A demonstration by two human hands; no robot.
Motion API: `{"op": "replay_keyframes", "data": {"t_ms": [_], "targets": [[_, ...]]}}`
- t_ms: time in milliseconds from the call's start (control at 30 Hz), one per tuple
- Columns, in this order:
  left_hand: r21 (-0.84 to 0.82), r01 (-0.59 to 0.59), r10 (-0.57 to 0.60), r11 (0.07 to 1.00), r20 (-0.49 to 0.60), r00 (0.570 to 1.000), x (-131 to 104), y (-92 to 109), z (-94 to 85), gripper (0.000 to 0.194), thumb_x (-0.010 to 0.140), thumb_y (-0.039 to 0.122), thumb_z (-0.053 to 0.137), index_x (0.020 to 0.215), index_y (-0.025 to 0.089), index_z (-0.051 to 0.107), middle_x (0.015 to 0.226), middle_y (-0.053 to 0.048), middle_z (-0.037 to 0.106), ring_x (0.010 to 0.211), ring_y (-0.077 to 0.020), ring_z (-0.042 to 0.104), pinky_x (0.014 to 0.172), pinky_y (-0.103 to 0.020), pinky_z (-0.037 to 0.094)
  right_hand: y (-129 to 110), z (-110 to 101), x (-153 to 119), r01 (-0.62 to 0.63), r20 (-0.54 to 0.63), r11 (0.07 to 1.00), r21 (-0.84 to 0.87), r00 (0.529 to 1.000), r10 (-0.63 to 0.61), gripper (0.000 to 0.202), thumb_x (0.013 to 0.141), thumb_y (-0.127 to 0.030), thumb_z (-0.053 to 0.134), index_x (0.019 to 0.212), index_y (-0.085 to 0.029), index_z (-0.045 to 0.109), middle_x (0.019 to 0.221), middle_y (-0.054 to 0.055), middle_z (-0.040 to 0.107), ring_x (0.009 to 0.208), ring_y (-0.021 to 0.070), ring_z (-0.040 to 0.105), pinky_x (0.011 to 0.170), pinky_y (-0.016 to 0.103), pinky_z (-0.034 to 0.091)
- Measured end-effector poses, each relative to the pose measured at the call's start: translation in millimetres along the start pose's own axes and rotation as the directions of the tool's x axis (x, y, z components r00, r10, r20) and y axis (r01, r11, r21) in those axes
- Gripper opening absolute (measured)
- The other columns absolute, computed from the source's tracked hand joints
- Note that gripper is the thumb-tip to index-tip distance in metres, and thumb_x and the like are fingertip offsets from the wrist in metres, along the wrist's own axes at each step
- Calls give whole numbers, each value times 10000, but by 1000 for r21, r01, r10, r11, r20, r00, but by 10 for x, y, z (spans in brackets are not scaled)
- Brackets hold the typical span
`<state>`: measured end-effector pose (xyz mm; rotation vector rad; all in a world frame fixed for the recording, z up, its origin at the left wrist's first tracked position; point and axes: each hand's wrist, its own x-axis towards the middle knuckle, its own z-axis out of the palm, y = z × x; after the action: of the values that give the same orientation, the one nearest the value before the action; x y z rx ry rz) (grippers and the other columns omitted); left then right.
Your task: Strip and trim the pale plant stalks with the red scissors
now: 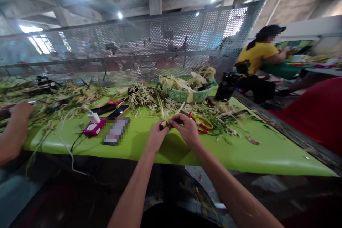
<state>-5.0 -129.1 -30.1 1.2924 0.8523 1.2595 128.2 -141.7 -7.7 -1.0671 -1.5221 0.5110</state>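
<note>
One green basket [177, 95] stands at the back of the green table [149, 146], heaped above its rim with pale, dry husks [199, 80] and tangled fibres, some of which hang over the near wall; a black object [226, 87] stands just to its right. The person's two hands meet in front of the basket, raised over the table's near part. The left hand [155, 135] is closed in a pinch, thumb and fingers on a small pale strip [181, 108]; the right hand [187, 130] is curled, its thumb and fingertips pinching the same work right beside the left. Fingers hide the strip's middle, so whether it is one piece or several I cannot tell. Its visible end rises above the right hand, pointing away from the person and to the right, the long axis of that end slanting the same way. Just beyond the right hand lie a red-handled tool [203, 129] and a yellow loop [209, 120], beside loose green scraps [223, 126]. Well to the left, a co-worker's hand [22, 110] reaches over more husk.
</note>
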Motion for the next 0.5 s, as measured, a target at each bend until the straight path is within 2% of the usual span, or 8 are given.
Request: {"op": "replay_keyframes", "data": {"t_ms": [100,167,300,400,500], "targets": [[-68,5,-8,998,-46,999,16,4,4,227,691,345,682,830,166,664,702,11,609,691,-122,519,680,-225,391,-8,3,-11,-46,41,995,89,998,42,178,788,-376,647,795,-198,660,748,27,647,706,178,582,670,303,468],[-117,22,-29,993,-62,998,17,16,10,254,695,341,681,873,160,680,728,-5,636,721,-132,546,698,-230,407,3,7,-8,-128,35,976,179,992,123,212,775,-406,654,777,-194,646,722,21,637,670,169,577,636,298,477],[-188,112,-126,976,-65,990,-3,58,6,268,669,332,709,859,144,686,649,-3,615,607,-115,527,597,-220,400,22,-1,23,-295,33,902,317,953,300,261,756,-445,660,775,-185,638,693,9,616,536,121,516,510,258,433],[-185,169,-175,968,-20,984,-18,82,-16,227,655,331,714,769,141,667,558,22,548,506,-86,463,507,-206,347,-12,-36,46,-260,-8,881,396,958,287,253,763,-430,655,853,-195,678,788,18,647,474,80,422,446,241,360],[-175,204,-208,963,-4,978,-16,77,-43,219,642,331,719,711,138,644,509,43,486,451,-61,379,458,-202,277,-73,-92,59,-188,-60,854,486,967,247,232,768,-421,653,860,-213,694,910,35,666,496,79,420,452,246,366]]}}
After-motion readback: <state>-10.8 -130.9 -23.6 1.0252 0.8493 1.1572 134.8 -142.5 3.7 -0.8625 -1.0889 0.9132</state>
